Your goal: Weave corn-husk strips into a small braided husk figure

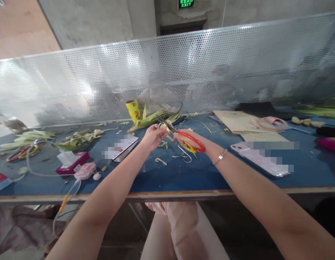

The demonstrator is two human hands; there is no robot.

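Observation:
My right hand [183, 136] is closed round the red and yellow handles of a pair of scissors [196, 142]. Their dark blades point up and to the left, beside the fingertips of my left hand [154, 135]. Those fingers pinch a small pale piece of corn husk [164, 127], partly hidden by the fingers and blades. Just beyond both hands lie green corn husks [149, 119], next to a yellow cardboard tube [133, 110]. Thin pale husk strips [185, 153] are scattered on the blue tabletop [167, 177] around and below the hands.
A phone [125, 148] leans to the left, and another phone [258, 159] lies at right. Further left are a purple power strip [72, 164] with white cables, more husks [80, 139] and second scissors [19, 153]. Brown paper [235, 122] lies right; a perforated metal screen [167, 68] borders the back.

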